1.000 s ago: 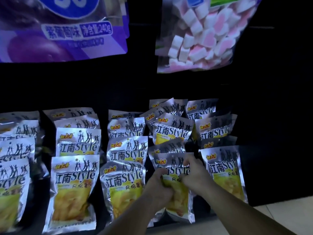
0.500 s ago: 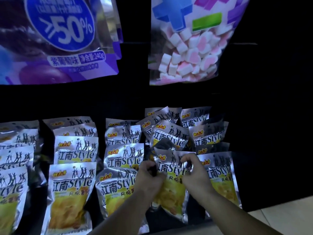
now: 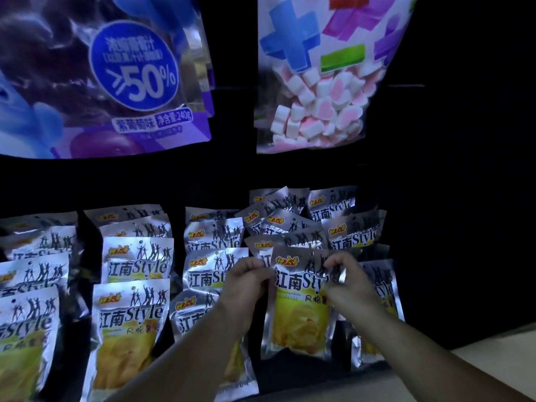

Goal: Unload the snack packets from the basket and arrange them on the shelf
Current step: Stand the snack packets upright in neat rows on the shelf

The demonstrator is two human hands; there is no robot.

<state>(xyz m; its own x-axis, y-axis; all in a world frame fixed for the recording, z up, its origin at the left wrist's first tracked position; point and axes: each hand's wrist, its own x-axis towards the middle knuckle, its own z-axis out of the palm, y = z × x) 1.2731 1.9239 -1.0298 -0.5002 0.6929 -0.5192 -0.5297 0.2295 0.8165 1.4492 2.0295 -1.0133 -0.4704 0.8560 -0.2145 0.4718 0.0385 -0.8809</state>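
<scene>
A silver snack packet (image 3: pixel 300 309) with yellow contents hangs upright in front of the dark shelf (image 3: pixel 304 369). My left hand (image 3: pixel 246 285) pinches its upper left edge and my right hand (image 3: pixel 348 282) pinches its upper right corner. Behind it stand several rows of identical silver packets (image 3: pixel 136 262), the ones at the back right (image 3: pixel 290 221) lying askew. The basket is out of view.
Above hang a large purple grape-flavoured bag (image 3: pixel 110 82) and a clear bag of pink-and-white marshmallows (image 3: pixel 319 82). The shelf's right side is dark. A pale floor (image 3: pixel 493 352) shows at the lower right.
Both hands have lifted the packet and shifted their hold from its middle to its top corners. The view has tilted up, showing more of the bags above.
</scene>
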